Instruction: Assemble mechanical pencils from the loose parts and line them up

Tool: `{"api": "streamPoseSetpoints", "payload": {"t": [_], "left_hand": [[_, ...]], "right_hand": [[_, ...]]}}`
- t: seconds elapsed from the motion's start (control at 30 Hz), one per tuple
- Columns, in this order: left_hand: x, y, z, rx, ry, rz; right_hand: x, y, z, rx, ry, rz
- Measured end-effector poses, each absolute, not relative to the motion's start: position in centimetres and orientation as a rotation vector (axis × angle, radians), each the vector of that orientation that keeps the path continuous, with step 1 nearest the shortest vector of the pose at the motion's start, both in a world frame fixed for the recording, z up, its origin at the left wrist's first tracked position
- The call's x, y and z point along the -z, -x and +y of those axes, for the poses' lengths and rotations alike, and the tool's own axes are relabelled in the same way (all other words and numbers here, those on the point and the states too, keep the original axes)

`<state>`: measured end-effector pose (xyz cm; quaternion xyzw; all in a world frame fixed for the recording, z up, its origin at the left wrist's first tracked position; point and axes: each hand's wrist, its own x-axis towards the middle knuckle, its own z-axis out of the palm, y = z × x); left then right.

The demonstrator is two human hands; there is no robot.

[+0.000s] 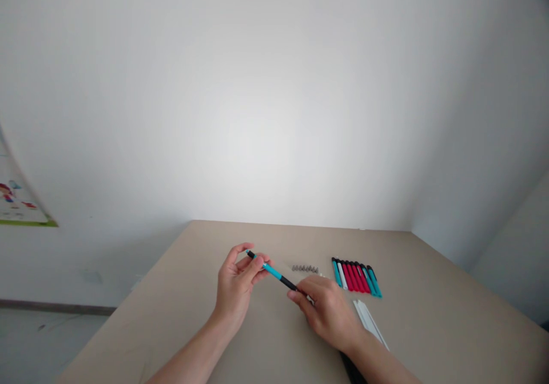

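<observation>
Forearms (pixel 191 351) cross bottom centre; left hand (pixel 237 286) and right hand (pixel 329 310) both grasp a teal pen (pixel 273 272); uneven twisting might drop it.

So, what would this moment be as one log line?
left hand: holds turquoise-and-black pen | right hand: grips pen's lower end | table: row of pens, grey coil-like pieces, white strips

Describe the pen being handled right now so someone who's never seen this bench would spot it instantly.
On the beige table, find the two hands in front of the wall. Between the left hand and right hand slants a turquoise pen with black ends. Unlike the row of coloured barrels lying to the right, it is held in the hands.
</observation>
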<state>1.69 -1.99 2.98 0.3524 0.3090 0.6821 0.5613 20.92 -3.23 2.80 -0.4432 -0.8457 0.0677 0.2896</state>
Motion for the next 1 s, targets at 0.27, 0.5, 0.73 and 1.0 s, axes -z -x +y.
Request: {"api": "streamPoseSetpoints", "payload": {"t": [0.27,0.5,0.73,1.0], "left_hand": [[-3.25,-1.56,-2.32,-1.55,-0.83,0.623],[-3.19,-1.58,-2.35,-1.585,-0.803,0.55],[-3.03,-1.44,-2.05,-1.671,-0.767,0.598],[-2.82,-1.38,-1.83,-1.678,-0.753,0.618]], "right_hand": [[-3.27,-20.75,-3.72,-0.565,1.176,-2.266],[-2.92,-20.47,-3.8,-0.645,1.146,-2.229],[-3.06,-21.19,-3.71,-0.715,1.177,-2.04],[-2.94,-21.41,-3.58,-0.731,1.196,-2.026]]}}
